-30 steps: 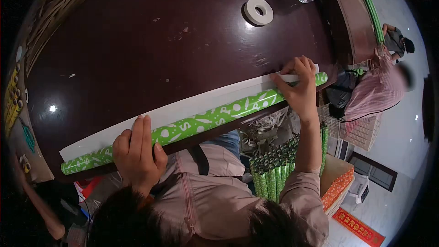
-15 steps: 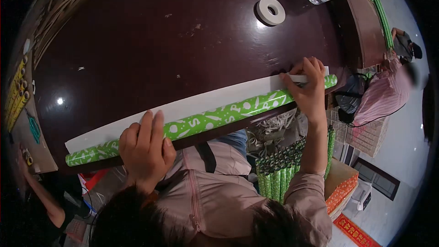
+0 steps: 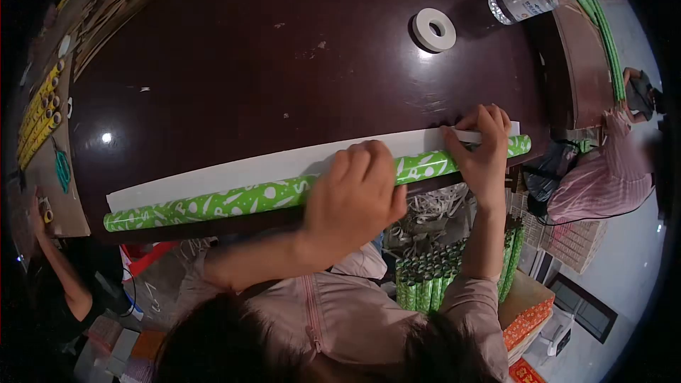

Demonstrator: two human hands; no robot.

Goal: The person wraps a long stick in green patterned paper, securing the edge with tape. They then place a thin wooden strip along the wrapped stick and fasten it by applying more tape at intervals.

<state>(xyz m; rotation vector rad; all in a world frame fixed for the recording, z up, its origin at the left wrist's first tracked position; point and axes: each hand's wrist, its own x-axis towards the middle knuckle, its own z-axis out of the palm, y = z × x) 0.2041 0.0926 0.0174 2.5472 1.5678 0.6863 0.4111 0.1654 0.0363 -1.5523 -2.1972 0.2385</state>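
Note:
A long tube (image 3: 241,202) of green paper with white letters and shapes lies along the table's near edge. A white paper strip (image 3: 213,177) extends along its far side. My left hand (image 3: 355,191) is over the middle of the tube, its fingers bent and close together; motion blurs it and its fingertips are hidden. Towards the tube's right end, my right hand (image 3: 486,152) pinches a short white tape strip (image 3: 468,136) between thumb and fingers, above the white paper.
On the dark table (image 3: 213,85) lie a white tape roll (image 3: 434,30) and a clear bottle (image 3: 525,1). Several green tubes (image 3: 425,284) stand below the edge. Yellow rolls (image 3: 42,124) and teal-handled scissors (image 3: 62,169) are at left. Another person's arm (image 3: 64,269) is there; people (image 3: 603,170) sit right.
My left hand has moved right along the tube, from near its left end to the middle. My right hand keeps its pinch near the right end. The view has shifted slightly.

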